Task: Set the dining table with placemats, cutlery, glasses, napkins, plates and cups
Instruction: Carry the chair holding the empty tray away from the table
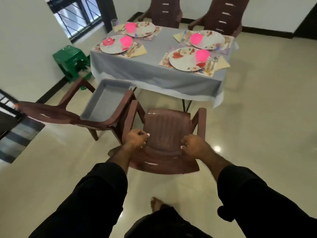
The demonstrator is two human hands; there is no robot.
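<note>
Glossy brown plastic chair [167,134]; matt grey cloth over the desk [154,69]; translucent pink plastic cups [202,54]; polished, reflective floor [257,109].

Brown chair [167,134] blocking near table [154,73] edge, second chair [72,114] left, open floor [257,117] right

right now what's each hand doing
Left hand: grips the chair back.
Right hand: grips the chair back too.
</note>
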